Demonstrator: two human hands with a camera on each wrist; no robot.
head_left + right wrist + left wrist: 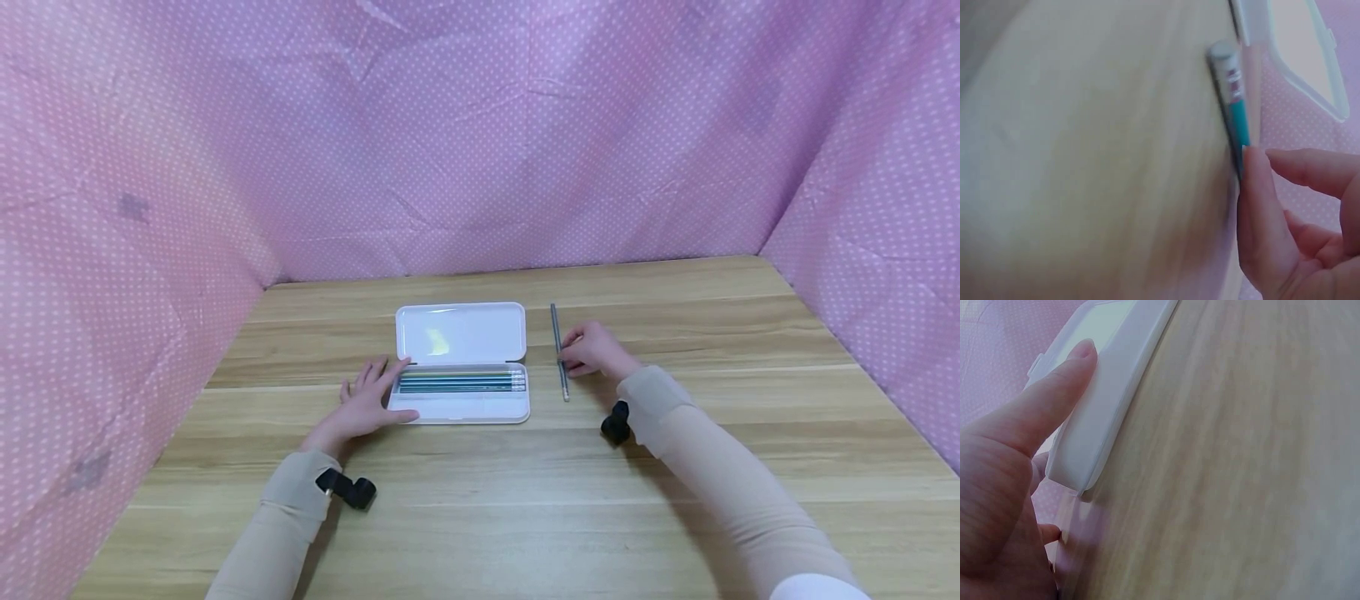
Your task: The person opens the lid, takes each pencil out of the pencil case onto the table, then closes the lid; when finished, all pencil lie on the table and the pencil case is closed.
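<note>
In the head view, a white pencil case point(472, 408) lies with its lid point(480, 329) raised on the far side. Several pencils point(461, 382) lie side by side in its tray, eraser ends to the right. My left hand point(365, 408) rests at the case's left end, fingers spread, the straight thumb over the front corner and the index finger by the hinge side. To the right of the case, my right hand point(592, 350) pinches a pencil point(564, 385) around its middle. In the right wrist view, its eraser end point(1225, 56) shows above a green barrel.
A wooden table point(480, 517) carries everything. Pink dotted cloth point(480, 150) hangs behind it and along both sides. A small black camera sits on each wrist, the left camera point(360, 493) and the right camera point(617, 423).
</note>
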